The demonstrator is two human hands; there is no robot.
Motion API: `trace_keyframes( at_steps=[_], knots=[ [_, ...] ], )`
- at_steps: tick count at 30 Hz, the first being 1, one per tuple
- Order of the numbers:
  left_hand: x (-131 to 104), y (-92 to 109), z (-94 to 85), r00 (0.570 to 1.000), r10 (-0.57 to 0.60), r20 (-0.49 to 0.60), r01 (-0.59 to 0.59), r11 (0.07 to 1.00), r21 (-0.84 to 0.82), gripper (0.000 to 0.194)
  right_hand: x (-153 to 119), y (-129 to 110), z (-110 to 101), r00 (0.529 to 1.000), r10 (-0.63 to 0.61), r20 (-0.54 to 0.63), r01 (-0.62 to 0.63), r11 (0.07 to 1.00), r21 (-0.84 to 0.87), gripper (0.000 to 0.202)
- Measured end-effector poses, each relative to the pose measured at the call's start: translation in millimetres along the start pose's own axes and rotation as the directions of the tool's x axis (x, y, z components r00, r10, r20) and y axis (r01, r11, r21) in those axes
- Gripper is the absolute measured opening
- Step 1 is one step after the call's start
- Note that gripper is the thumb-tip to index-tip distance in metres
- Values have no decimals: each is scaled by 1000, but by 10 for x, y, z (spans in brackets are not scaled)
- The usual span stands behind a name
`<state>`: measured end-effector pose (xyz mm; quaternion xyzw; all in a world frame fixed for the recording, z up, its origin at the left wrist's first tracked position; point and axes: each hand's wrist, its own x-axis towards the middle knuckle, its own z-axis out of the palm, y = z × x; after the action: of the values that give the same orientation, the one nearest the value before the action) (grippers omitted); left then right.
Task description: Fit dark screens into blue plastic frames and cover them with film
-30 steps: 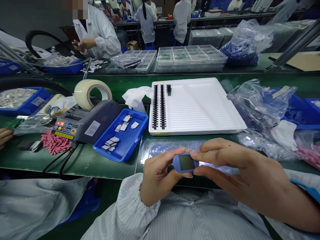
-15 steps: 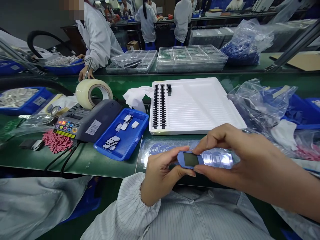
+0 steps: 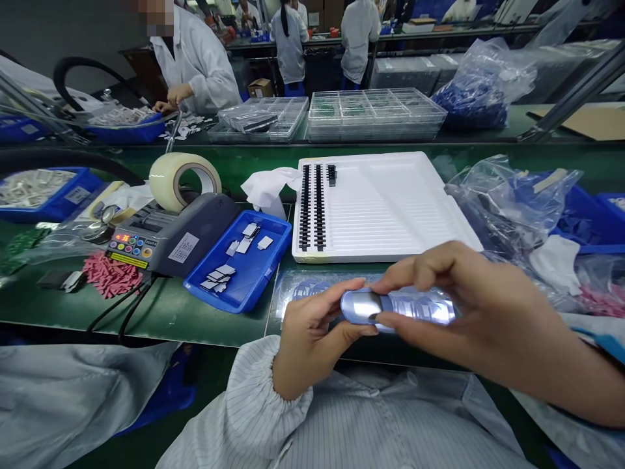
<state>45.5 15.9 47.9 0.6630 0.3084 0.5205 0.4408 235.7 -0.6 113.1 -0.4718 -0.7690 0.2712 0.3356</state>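
Observation:
A small blue device (image 3: pixel 359 307) with a glaring screen is held between both hands above the front edge of the bench. My left hand (image 3: pixel 317 332) pinches its left end between thumb and fingers. From the right, my right hand (image 3: pixel 439 299) grips the other end with thumb and forefinger. Beneath them a clear plastic sheet with round blue shapes (image 3: pixel 310 288) lies on the green bench. Just behind is a white ribbed tray (image 3: pixel 385 208), with black parts (image 3: pixel 319 208) in rows at its left side.
A blue tray (image 3: pixel 271 273) with small white pieces, a tape dispenser (image 3: pixel 170 234), a tape roll (image 3: pixel 163 182) and pink pieces (image 3: pixel 111 275) stand left. Plastic bags (image 3: pixel 512 202) lie right. Clear boxes (image 3: pixel 375 117) and a person in white (image 3: pixel 208 65) are across the bench.
The device has shifted slightly left and up and tilted, so its screen now shines where it was dark. The person across has brought both hands together over small white parts.

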Motion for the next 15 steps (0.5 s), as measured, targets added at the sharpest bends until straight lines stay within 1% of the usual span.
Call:
trace_keyframes(
  at_steps=[1,3,5,7,8,10,13,15],
  knots=[
    [-5,-8,0,1000,8,-5,-8,1000,0,44,-1,22,9,996,87,-14,-84,986,142,31],
    [-16,-28,5,999,33,-2,-33,999,-17,47,3,61,33,965,258,35,-251,884,394,31],
    [-27,-53,14,999,53,3,-53,998,-31,49,13,84,65,916,372,149,-392,757,523,30],
    [-35,-74,24,998,62,-1,-62,998,-7,50,23,89,101,866,417,276,-496,650,576,28],
    [-38,-81,29,998,63,-9,-63,998,11,49,27,87,117,851,421,315,-522,611,595,29],
    [-42,-87,36,998,63,-21,-63,997,35,47,30,80,146,839,422,344,-540,561,628,29],
    [-51,-82,35,997,72,-25,-71,997,41,45,23,70,176,844,419,335,-527,535,660,29],
    [-58,-77,28,996,88,-15,-87,995,49,46,14,63,192,850,412,327,-516,530,673,32]
  ],
)
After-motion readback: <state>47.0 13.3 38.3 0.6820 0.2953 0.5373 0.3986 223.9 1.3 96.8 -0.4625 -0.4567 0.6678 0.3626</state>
